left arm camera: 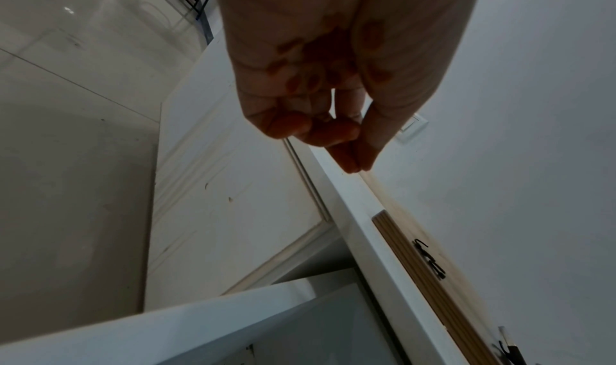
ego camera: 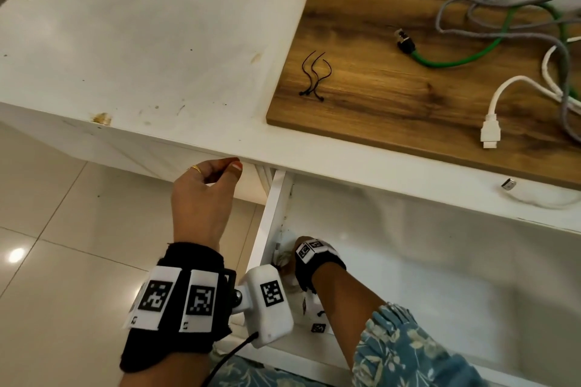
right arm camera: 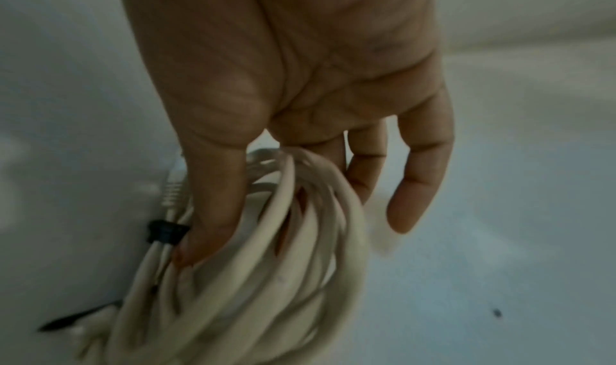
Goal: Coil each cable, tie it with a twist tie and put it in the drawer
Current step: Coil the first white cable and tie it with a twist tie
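Note:
My right hand [ego camera: 295, 264] is down inside the open white drawer [ego camera: 424, 276], near its left wall. It grips a coiled cream cable [right arm camera: 266, 291], thumb on one side and fingers through the loops. A black twist tie [right arm camera: 165, 232] binds the coil beside a grey plug. My left hand [ego camera: 234, 165] hovers at the counter's front edge, fingers loosely curled with thumb and index tips meeting [left arm camera: 358, 165], holding nothing. Spare black twist ties [ego camera: 314, 75] lie on the wooden board [ego camera: 377, 110]. Loose green [ego camera: 456, 60], grey [ego camera: 490, 31] and white [ego camera: 503, 85] cables lie tangled at the board's right.
The white counter [ego camera: 141, 56] stretches left of the board. A small metal plug [ego camera: 508, 184] with a thin white lead lies at the counter's front edge above the drawer. A closed cabinet door [left arm camera: 233, 199] is left of the drawer, with tiled floor [ego camera: 63, 261] below.

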Demonstrator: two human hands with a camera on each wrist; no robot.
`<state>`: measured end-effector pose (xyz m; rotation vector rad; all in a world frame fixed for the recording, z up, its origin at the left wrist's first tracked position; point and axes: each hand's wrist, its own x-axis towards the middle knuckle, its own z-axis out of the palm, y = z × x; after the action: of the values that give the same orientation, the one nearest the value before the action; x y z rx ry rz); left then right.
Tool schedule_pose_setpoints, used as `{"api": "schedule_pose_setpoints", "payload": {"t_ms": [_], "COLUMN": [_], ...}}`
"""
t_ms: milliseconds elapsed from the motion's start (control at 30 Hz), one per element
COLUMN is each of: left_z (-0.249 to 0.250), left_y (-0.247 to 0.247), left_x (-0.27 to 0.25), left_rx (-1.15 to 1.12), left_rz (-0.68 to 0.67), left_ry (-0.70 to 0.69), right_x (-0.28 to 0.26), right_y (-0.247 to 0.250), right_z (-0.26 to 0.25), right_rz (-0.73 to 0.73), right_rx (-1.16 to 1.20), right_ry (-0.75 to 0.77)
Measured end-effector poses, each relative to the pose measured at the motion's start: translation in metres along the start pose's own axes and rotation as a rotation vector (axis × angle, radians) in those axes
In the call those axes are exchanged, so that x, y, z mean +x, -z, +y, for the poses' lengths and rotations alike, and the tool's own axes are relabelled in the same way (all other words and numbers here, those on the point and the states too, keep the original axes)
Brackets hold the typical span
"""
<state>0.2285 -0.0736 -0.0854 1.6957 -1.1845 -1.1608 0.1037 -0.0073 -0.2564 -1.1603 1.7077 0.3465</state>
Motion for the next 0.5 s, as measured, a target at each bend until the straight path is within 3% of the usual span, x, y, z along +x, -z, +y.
{"api": "schedule_pose_setpoints", "payload": {"t_ms": [233,433,500], "left_z": [0.001,0.001,0.002], "left_y": [-0.001,0.000,0.000], "left_x": [0.001,0.002,0.002], "left_rx": [0.005,-0.008,-0.009], "left_rz": [0.003,0.016,0.020], "left_ry": [0.007,-0.006,-0.011], "right_x": [-0.010,-0.007,-0.008], "right_y": [0.002,0.014,0.021], "right_z": [-0.006,0.001,0.009], "right_rz": [0.029,-0.104,-0.083], "right_rx": [-0.138,-0.116,-0.165], "right_ry": [0.075,0.026,0.005]}}
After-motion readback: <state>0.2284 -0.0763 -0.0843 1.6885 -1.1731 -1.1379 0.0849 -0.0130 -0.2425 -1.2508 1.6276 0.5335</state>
